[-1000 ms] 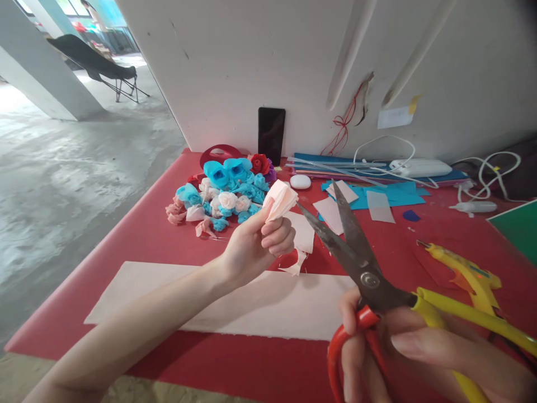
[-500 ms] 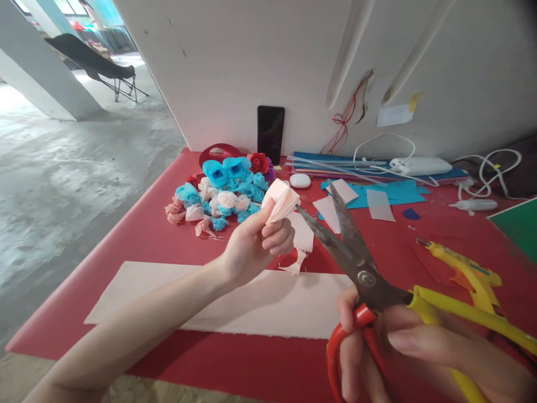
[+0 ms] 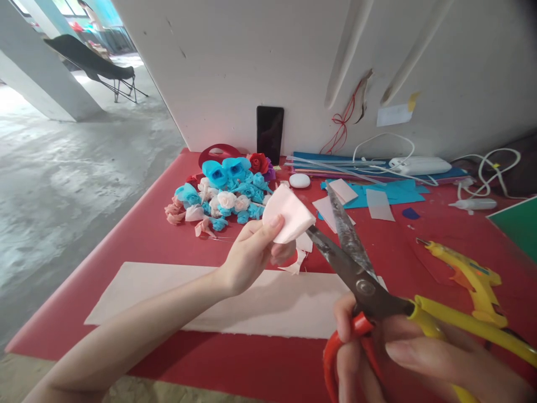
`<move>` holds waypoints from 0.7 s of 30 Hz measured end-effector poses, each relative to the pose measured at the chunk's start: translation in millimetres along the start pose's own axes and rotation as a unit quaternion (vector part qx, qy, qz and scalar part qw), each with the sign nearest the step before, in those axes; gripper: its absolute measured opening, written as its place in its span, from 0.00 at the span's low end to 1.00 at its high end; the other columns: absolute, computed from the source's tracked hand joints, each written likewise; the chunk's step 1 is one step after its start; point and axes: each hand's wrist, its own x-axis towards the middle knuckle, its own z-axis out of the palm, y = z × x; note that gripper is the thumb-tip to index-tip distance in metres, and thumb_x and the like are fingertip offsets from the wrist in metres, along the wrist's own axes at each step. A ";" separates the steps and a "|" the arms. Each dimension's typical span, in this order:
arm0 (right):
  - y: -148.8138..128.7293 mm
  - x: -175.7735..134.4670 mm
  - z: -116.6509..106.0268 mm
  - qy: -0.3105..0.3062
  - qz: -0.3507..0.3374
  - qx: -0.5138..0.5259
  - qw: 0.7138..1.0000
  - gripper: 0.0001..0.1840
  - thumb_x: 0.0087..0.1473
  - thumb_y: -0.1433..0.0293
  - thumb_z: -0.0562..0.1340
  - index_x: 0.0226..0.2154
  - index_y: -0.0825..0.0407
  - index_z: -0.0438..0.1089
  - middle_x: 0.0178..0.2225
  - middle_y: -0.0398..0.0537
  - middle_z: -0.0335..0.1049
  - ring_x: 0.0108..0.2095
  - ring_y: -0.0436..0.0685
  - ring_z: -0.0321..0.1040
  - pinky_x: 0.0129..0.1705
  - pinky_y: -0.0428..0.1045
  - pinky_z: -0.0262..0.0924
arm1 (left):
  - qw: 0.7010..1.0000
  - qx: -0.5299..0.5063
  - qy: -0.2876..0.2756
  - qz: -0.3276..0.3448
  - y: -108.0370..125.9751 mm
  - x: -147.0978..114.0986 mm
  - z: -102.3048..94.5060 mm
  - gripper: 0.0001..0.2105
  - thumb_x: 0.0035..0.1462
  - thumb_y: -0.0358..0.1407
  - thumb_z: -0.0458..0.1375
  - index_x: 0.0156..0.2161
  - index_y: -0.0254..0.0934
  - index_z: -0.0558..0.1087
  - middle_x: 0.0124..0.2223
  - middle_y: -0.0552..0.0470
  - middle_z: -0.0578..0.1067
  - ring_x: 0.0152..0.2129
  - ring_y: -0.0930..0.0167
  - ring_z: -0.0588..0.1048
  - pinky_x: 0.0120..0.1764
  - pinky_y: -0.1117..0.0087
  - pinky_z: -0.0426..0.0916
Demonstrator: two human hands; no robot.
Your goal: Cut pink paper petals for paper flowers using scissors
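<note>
Pinched between the thumb and fingers of my left hand (image 3: 251, 252) is a folded stack of pale pink crepe paper (image 3: 289, 215), its upper left edge rounded. My right hand (image 3: 403, 352) grips scissors (image 3: 364, 285) by their red and yellow handles. The dark blades stand apart, and the lower blade's tip is at the right corner of the paper, partly behind it. Beneath my hands a long pale pink paper strip (image 3: 159, 291) lies across the red table (image 3: 210, 358). Small paper offcuts (image 3: 298, 262) lie just behind the strip.
Blue, white, pink and red paper flowers (image 3: 226, 196) are heaped at the back left. A black phone (image 3: 269, 134) leans on the wall. Blue paper sheets (image 3: 398, 193) and a white power strip (image 3: 419, 165) lie at the back right, a yellow glue gun (image 3: 465, 271) nearer.
The folded paper has turned in my left hand, showing its broad flat face and rounded edge. My left fingers have shifted lower behind it. The scissors remain open, moved only slightly.
</note>
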 end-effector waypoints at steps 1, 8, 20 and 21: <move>0.9 1.0 -1.5 -0.004 0.006 0.014 1.000 0.13 0.52 0.60 0.59 0.35 0.51 0.60 0.34 0.50 0.75 0.24 0.45 0.69 0.27 0.42 0.60 | 1.000 0.002 -0.005 -0.001 -0.9 -0.5 -0.6 0.22 0.60 0.42 0.48 0.17 0.34 0.56 0.16 0.59 0.54 0.15 0.78 0.52 0.22 0.73 0.47; 4.2 8.8 -10.7 -0.044 0.057 0.030 0.997 0.22 0.43 0.53 0.64 0.33 0.52 0.61 0.35 0.51 0.75 0.23 0.45 0.68 0.24 0.41 0.58 | 0.998 0.041 -0.040 0.006 -1.2 -5.5 -0.5 0.23 0.59 0.44 0.49 0.17 0.34 0.60 0.17 0.58 0.57 0.16 0.79 0.55 0.24 0.73 0.51; 10.1 19.6 4.8 -0.017 -0.029 -0.059 0.998 0.21 0.48 0.51 0.58 0.31 0.52 0.60 0.25 0.48 0.75 0.16 0.45 0.66 0.26 0.44 0.61 | 0.997 0.061 -0.050 0.015 3.5 -8.0 0.8 0.23 0.59 0.45 0.49 0.16 0.34 0.60 0.17 0.58 0.58 0.16 0.78 0.57 0.25 0.75 0.56; 11.4 20.2 3.4 -0.023 -0.034 -0.048 0.998 0.19 0.50 0.53 0.57 0.30 0.53 0.60 0.24 0.47 0.75 0.16 0.44 0.66 0.27 0.44 0.61 | 0.997 0.062 -0.048 0.018 5.0 -7.9 1.5 0.23 0.59 0.45 0.49 0.16 0.34 0.60 0.17 0.58 0.58 0.16 0.78 0.57 0.25 0.75 0.56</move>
